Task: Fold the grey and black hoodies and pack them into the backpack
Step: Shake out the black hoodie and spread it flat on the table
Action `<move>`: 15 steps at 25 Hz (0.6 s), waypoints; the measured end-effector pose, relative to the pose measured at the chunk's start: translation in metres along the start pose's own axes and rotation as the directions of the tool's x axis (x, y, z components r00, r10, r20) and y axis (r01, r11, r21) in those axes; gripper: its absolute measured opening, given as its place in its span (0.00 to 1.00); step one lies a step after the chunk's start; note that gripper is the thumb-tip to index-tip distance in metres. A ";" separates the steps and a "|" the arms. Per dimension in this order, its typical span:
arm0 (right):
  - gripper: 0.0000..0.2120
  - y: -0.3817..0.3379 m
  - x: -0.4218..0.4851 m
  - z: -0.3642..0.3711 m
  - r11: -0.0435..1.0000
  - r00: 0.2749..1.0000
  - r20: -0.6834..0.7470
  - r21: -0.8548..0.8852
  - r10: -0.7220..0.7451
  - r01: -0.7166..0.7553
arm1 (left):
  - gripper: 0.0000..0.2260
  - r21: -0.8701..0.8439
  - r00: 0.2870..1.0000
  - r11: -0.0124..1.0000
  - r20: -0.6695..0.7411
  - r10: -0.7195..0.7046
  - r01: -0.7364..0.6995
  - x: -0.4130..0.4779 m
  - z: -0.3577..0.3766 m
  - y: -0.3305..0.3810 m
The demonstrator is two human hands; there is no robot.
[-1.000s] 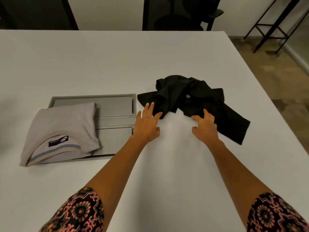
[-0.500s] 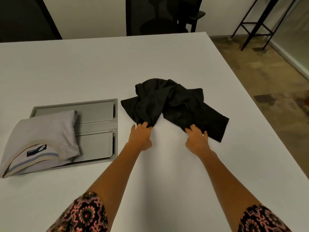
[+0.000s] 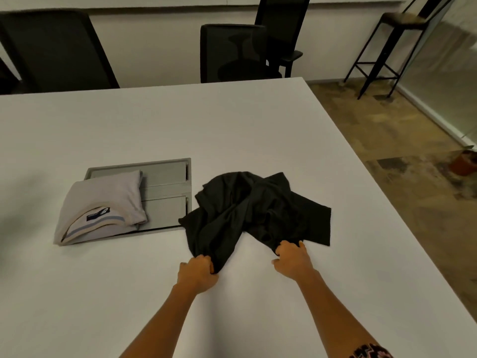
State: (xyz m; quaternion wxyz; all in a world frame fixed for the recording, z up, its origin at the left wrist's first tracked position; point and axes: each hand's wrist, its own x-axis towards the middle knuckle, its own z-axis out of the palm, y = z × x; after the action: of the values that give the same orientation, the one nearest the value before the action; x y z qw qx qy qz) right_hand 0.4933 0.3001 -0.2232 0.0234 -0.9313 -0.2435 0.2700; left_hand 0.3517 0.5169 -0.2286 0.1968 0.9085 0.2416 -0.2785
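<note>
The black hoodie [image 3: 247, 210] lies crumpled on the white table [image 3: 180, 125], right of centre. My left hand [image 3: 198, 273] grips its near left edge with curled fingers. My right hand [image 3: 291, 258] grips its near right edge, fingers curled into the cloth. The grey hoodie [image 3: 103, 202] lies folded at the left, its collar and label facing me, resting partly on a grey panel. No backpack is in view.
A grey recessed panel [image 3: 165, 187] is set into the table beside the black hoodie. Black office chairs [image 3: 232, 52] stand behind the far edge. The table's right edge drops to a brown floor, where a black metal stool [image 3: 387, 47] stands.
Both hands went from lying flat by the black hoodie to gripping its near edges, and they have drawn the cloth toward me. The view tilted up, showing chairs.
</note>
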 end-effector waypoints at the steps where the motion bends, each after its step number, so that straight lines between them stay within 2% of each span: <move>1: 0.12 0.001 -0.012 0.004 1.000 1.000 0.009 -0.014 0.008 -0.007 | 0.17 0.043 0.999 0.999 0.015 -0.032 0.031 -0.015 0.010 -0.005; 3: 0.14 0.001 -0.036 0.011 0.999 0.999 0.035 -0.043 0.016 -0.015 | 0.28 0.134 0.996 0.988 0.029 -0.083 0.079 -0.043 0.033 -0.014; 5: 0.18 0.002 -0.056 0.020 0.999 0.999 0.042 -0.052 0.007 -0.004 | 0.32 0.158 0.994 0.983 0.036 -0.106 0.099 -0.064 0.050 -0.018; 12: 0.19 0.005 -0.119 0.045 0.998 0.998 0.059 -0.060 -0.013 0.017 | 0.30 0.171 0.989 0.978 0.064 -0.133 0.120 -0.128 0.087 -0.032; 15: 0.14 0.004 -0.150 0.066 0.999 1.000 0.000 -0.031 -0.012 0.012 | 0.29 0.174 0.988 0.974 0.034 -0.153 0.145 -0.154 0.106 -0.040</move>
State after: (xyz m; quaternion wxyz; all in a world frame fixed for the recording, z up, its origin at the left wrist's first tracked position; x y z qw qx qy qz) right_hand 0.3508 0.2207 -0.2062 0.0107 -0.9300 -0.2535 0.2658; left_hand 0.1741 0.4458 -0.2261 0.1022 0.8944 0.2798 -0.3335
